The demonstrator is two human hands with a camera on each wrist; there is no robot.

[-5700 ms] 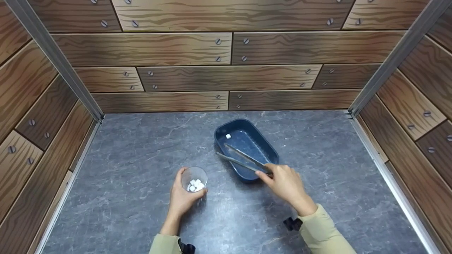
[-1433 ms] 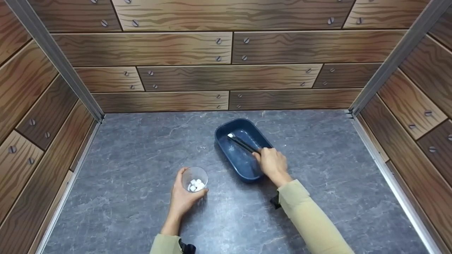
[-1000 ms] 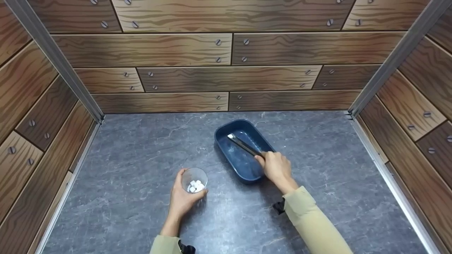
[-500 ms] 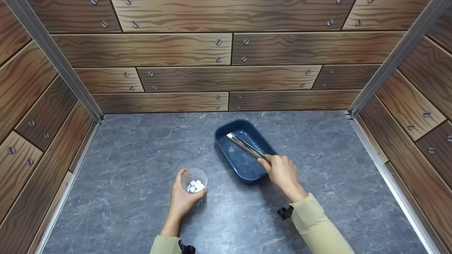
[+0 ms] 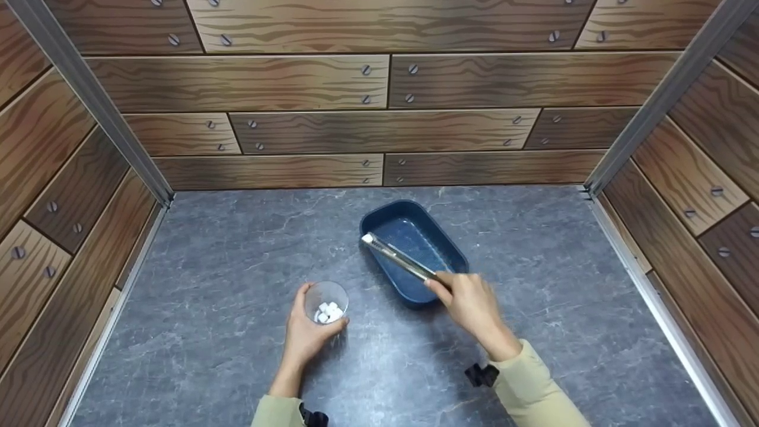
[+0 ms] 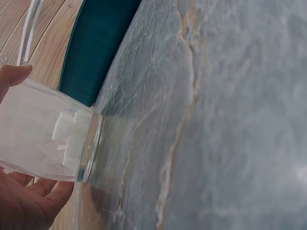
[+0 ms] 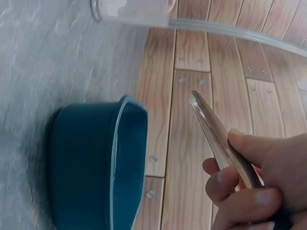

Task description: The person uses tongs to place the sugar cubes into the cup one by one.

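My left hand (image 5: 308, 332) grips a clear glass (image 5: 323, 293) standing on the marbled surface. Several white cubes (image 6: 72, 136) lie at the bottom of that glass. With my right hand (image 5: 474, 305) I hold metal tongs (image 5: 403, 259), squeezed nearly together. A single white cube (image 5: 368, 238) is pinched at their tips, over the left rim of the blue tub (image 5: 450, 252). In the right wrist view the tongs (image 7: 216, 129) are raised above the level of the tub (image 7: 81, 163). No cube shows in the visible part of the tub.
Grey marbled tabletop (image 5: 237, 249) lies around the glass and tub. A wood-patterned back wall (image 5: 308, 130) and side walls with metal corner posts (image 5: 658, 95) enclose it. The glass stands in front and to the left of the tub.
The tongs went from spread apart to closed on the cube inside the tub. They have since lifted it and moved left, toward the rim. My left hand and the glass have stayed put.
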